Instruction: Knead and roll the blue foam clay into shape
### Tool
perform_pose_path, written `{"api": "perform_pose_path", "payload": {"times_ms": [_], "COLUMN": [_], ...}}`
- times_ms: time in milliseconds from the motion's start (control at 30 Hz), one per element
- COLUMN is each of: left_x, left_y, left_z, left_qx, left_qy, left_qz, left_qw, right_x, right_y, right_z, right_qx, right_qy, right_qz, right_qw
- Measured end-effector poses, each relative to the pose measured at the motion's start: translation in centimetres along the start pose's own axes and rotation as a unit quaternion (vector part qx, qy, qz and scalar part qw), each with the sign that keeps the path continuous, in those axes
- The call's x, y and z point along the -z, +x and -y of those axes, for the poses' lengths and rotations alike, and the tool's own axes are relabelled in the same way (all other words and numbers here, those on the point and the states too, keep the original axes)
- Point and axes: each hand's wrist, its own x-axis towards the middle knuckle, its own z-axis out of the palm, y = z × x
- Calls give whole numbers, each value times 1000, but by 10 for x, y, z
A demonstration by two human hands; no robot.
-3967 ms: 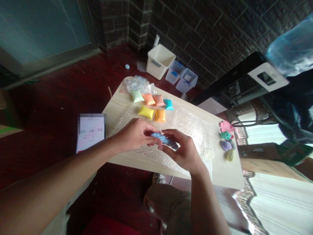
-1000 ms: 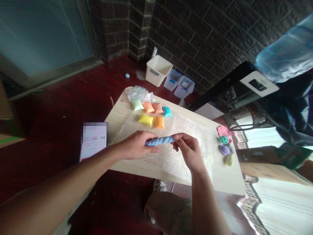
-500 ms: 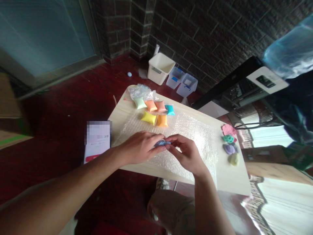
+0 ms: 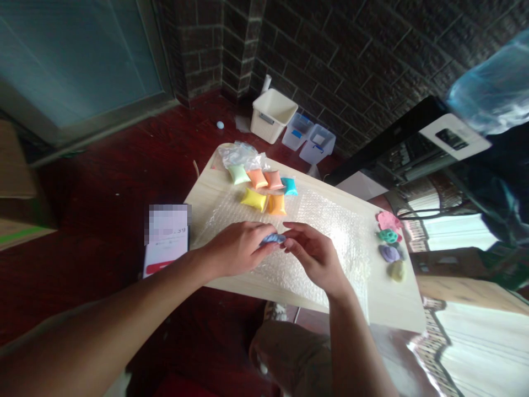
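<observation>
The left hand [image 4: 243, 248] pinches the blue twisted piece [image 4: 271, 238] between thumb and fingers, at the centre of the frame. The right hand [image 4: 312, 256] is half curled, its fingertips at the right end of this piece. Both hands are above the bubble wrap [image 4: 334, 237] and hide a part of it. Above them lie the yellow packet [image 4: 253, 199] and the orange packet [image 4: 277, 204]. At right, the purple lump [image 4: 389, 253] lies on the table [image 4: 394, 302].
</observation>
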Motion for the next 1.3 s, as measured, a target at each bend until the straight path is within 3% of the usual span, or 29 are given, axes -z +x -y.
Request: {"api": "perform_pose_path", "payload": {"times_ms": [167,267,400,533,667,800,967,1067,1167,1300], "left_x": [8,9,6,5,6,6,2,1,2,4], "left_y": [3,2,1,3,4,3,2,4,5,4], "left_z": [-7,-7,-5,-3,-3,-4,-5,-4,-4,-5], "left_qx": [33,43,28,44,95,129,127,128,129,122], "left_qy": [-97,-122,-115,-150,-264,-356,-339,-344,-362,-353], "left_qz": [33,44,15,16,71,116,78,82,90,92], "left_qw": [994,991,993,988,957,918,929,927,919,923], "right_x": [1,2,2,2,3,3,1,1,2,2], "right_y": [-1,-2,-4,-3,-2,-3,-3,-2,-2,-2], "right_z": [8,12,8,6,15,18,6,5,10,12], "right_qx": [89,84,27,68,130,103,10,57,100,87], "right_qy": [-86,-142,-89,-53,-134,-143,-38,-10,-67,-97], "right_qz": [-6,-11,-15,-16,-17,-20,-40,-43,-37,-54], "right_qw": [992,986,996,996,982,984,998,997,992,990]}}
